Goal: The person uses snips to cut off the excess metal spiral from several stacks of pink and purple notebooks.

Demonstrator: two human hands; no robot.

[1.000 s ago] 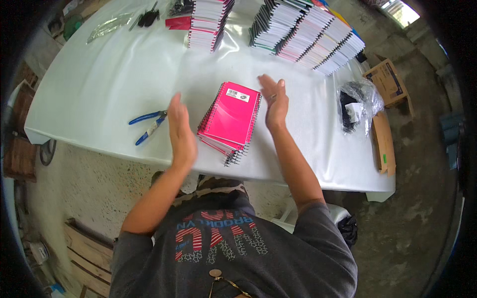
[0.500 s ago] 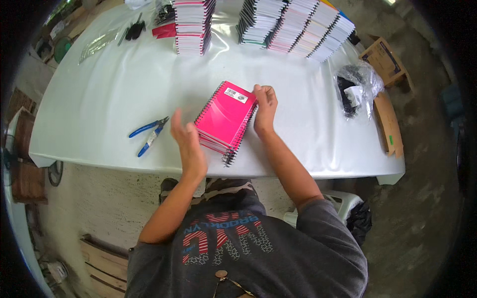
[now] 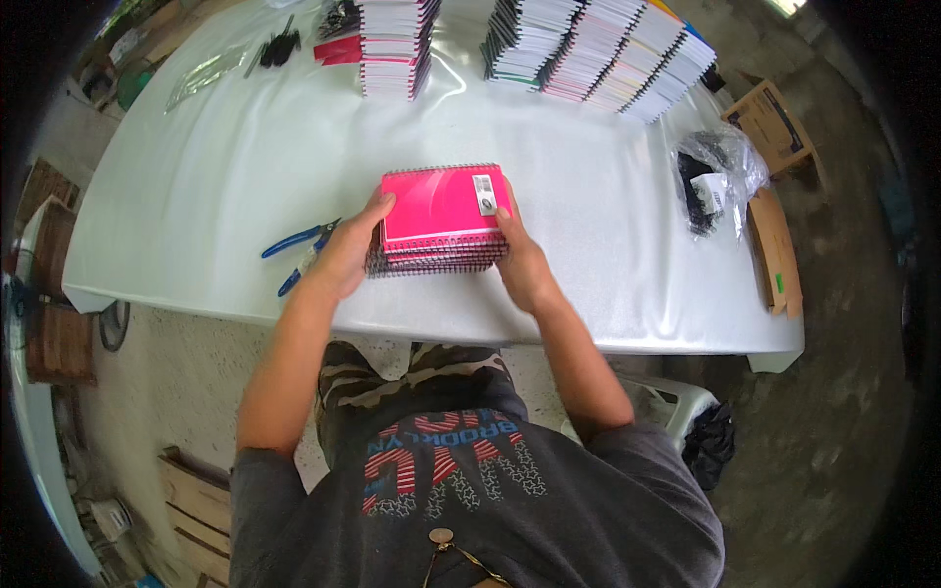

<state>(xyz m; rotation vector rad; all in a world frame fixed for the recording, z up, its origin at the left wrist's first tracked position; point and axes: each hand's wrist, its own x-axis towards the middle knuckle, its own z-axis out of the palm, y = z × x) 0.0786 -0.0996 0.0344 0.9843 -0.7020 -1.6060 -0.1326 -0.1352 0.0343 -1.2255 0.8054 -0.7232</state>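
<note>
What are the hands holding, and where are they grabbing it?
Both hands hold a stack of pink spiral notebooks on the white table. The left hand presses its left side, the right hand its right side.

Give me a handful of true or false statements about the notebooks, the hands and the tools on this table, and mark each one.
1. Both hands press the sides of the pink notebook stack: the left hand on its left, the right hand on its right. True.
2. The blue-handled pliers lie right of the stack. False: they lie to its left, by the left hand.
3. More notebook stacks stand at the table's far edge. True.
4. The top cover is green. False: it is pink.
5. The plastic bag sits on the stack. False: it lies apart, toward the table's right end.
</note>
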